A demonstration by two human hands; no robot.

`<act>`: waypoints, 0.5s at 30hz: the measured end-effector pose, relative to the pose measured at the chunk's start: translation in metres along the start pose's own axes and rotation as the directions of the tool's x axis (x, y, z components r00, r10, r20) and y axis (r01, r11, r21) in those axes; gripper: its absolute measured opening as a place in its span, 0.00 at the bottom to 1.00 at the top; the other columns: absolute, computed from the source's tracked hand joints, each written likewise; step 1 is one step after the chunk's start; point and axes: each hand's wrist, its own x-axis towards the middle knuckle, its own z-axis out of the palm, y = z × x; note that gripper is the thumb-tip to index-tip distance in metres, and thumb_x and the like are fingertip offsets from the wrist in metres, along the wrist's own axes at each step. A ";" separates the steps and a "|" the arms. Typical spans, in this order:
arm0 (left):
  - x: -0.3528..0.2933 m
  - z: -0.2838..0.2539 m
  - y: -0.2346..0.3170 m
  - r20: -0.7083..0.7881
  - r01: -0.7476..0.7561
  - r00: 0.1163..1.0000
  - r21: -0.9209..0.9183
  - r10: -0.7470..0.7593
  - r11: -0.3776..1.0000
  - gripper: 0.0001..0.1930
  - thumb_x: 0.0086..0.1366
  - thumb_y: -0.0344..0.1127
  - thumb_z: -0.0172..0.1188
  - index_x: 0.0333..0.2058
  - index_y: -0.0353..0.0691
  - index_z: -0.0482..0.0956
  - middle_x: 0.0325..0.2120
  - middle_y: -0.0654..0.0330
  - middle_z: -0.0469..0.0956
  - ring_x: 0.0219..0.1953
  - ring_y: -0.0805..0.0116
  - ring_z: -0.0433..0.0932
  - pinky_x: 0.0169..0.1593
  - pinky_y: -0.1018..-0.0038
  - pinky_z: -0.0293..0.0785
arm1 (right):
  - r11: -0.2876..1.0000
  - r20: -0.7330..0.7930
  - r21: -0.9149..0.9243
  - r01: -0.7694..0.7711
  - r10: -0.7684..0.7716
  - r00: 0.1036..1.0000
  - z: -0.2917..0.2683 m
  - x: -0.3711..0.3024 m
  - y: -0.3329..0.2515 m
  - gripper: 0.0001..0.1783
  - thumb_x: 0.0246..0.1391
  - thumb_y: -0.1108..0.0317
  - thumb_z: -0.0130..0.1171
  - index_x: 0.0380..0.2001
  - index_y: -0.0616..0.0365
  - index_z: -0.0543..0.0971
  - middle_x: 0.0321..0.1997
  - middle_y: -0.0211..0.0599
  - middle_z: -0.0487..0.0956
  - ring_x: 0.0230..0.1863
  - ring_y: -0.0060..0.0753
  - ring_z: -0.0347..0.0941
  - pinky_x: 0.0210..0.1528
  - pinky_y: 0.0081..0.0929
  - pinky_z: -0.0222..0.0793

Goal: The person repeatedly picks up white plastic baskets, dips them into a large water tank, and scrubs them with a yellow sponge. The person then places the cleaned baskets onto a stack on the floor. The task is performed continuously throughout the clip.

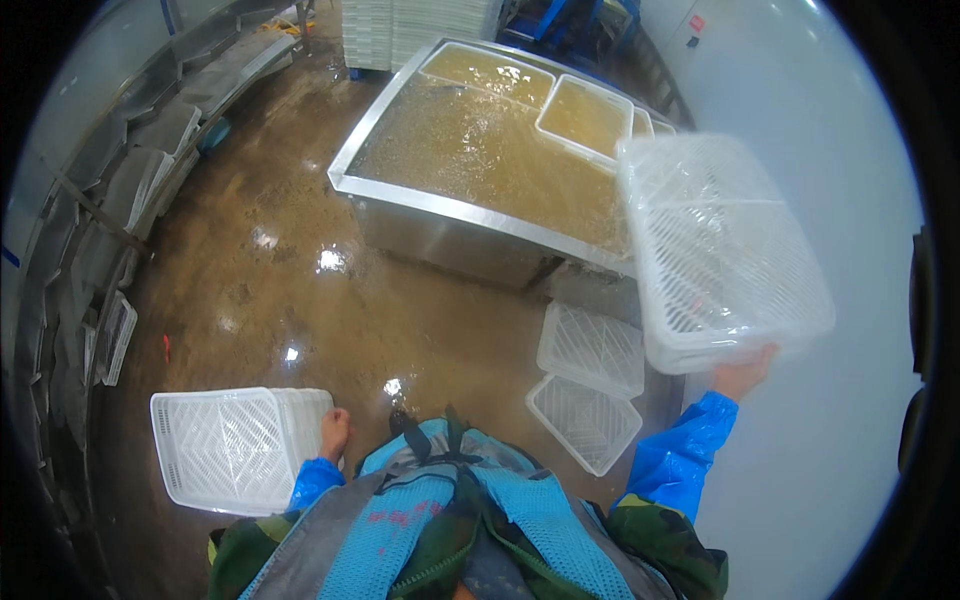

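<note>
My right hand (738,374) is raised at the right, its fingers closed on the lower edge of a stack of white plastic baskets (735,240). The stack is tilted and a little blurred, with slatted bases and water glinting on it. It overlaps the near right corner of a steel tank (450,215). Low at the left, my left hand (337,432) is closed against the side of another stack of white baskets (225,445); its fingertips are partly hidden. Brownish, bubbling water fills the tank, and a white basket (590,115) sits in it at the far right.
Two loose white baskets, one (592,348) above the other (585,422), lie on the wet brown floor (270,310) near the tank. Tall stacks of white baskets (420,30) stand behind the tank. Metal racking (120,190) runs along the left, and a pale wall (830,180) bounds the right.
</note>
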 end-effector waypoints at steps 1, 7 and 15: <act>0.002 0.013 0.015 -0.001 -0.045 0.999 -0.004 0.045 0.999 0.09 0.65 0.36 0.53 0.33 0.36 0.75 0.23 0.59 0.74 0.21 0.70 0.74 0.24 0.74 0.71 | 0.999 -0.019 0.044 0.026 -0.025 0.999 -0.012 0.012 -0.003 0.31 0.61 0.50 0.51 0.61 0.56 0.67 0.62 0.39 0.70 0.62 0.46 0.65 0.64 0.47 0.60; -0.079 0.030 0.053 0.101 -0.021 0.995 0.022 0.019 1.000 0.08 0.65 0.35 0.53 0.33 0.36 0.74 0.22 0.60 0.73 0.20 0.72 0.74 0.24 0.75 0.70 | 0.992 -0.097 0.077 0.105 -0.097 0.991 -0.147 0.000 0.052 0.34 0.60 0.45 0.49 0.64 0.53 0.64 0.66 0.41 0.66 0.65 0.48 0.62 0.67 0.51 0.56; -0.125 0.038 0.026 0.070 0.103 0.991 0.168 -0.116 0.980 0.08 0.62 0.34 0.54 0.32 0.35 0.74 0.22 0.58 0.74 0.18 0.70 0.74 0.21 0.73 0.70 | 0.921 -0.289 0.244 -0.304 0.368 0.884 -0.265 -0.079 0.122 0.37 0.60 0.44 0.50 0.66 0.53 0.61 0.68 0.40 0.64 0.66 0.49 0.59 0.68 0.49 0.51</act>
